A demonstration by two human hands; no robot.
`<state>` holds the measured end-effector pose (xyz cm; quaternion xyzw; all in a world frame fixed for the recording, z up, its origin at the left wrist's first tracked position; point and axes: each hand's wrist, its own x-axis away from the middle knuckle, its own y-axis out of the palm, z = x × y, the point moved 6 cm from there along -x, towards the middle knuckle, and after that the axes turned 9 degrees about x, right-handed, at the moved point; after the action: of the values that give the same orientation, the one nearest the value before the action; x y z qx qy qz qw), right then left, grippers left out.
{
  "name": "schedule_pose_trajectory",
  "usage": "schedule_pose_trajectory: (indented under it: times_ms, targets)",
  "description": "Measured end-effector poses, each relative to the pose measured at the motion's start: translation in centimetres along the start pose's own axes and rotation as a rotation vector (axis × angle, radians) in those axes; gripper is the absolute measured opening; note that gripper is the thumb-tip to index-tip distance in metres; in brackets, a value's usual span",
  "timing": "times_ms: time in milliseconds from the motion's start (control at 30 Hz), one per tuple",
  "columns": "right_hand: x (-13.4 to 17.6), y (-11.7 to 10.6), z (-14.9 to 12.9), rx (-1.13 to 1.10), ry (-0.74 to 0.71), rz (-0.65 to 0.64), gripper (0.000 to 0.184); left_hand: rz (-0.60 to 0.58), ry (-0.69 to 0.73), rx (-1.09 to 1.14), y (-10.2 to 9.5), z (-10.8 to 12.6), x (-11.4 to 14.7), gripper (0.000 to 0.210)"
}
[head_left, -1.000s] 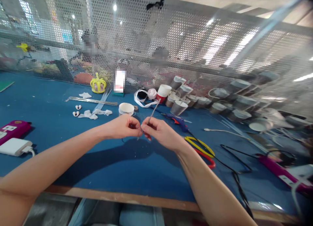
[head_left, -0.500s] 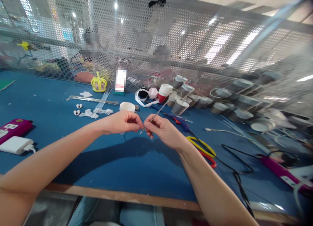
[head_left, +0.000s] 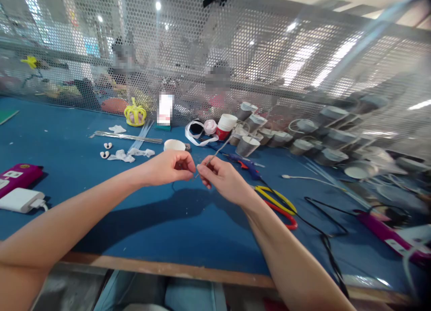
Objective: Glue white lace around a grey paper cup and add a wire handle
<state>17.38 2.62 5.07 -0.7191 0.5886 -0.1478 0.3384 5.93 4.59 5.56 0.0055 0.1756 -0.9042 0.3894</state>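
My right hand (head_left: 217, 173) pinches a thin, pale wrapped stem (head_left: 220, 148), which slants up and away to the right past the fingers. Close beside it, my left hand (head_left: 173, 167) has thumb and forefinger pressed together near the stem's lower end; what lies in that pinch is too small to make out. Both hands are held above the blue table (head_left: 161, 230). Just behind the left hand sits a white cup (head_left: 175, 145), partly covered by it. A blue glue gun (head_left: 247, 165) lies beyond the right wrist.
Pliers with yellow and red handles (head_left: 278, 201) lie by my right forearm. Grey cups (head_left: 247, 146) crowd the back right. Metal rods (head_left: 128, 136), a yellow crown-shaped piece (head_left: 135, 113) and a white ribbon (head_left: 200, 140) lie further back. Purple power strips (head_left: 387, 232) flank both sides.
The stem's lower tip, which stuck out below the right fingers, now sits closer to the left fingertips. Both hands otherwise keep nearly the same place.
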Motion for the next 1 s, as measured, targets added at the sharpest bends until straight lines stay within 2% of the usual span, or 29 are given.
schedule_pose_trajectory:
  times_ms: [200,567,1000]
  targets:
    - [0.0,-0.3,0.3,0.068,-0.003,0.078,0.024,0.006,0.028,-0.018,0.0,0.3,0.1,0.004]
    - [0.1,-1.0,0.3,0.136,-0.001,0.314,0.026,0.08,0.046,0.055,0.3,-0.2,0.1,0.011]
    - [0.4,-1.1,0.0,0.103,-0.021,0.414,0.027,0.101,0.039,0.081,0.5,-0.4,0.0,0.011]
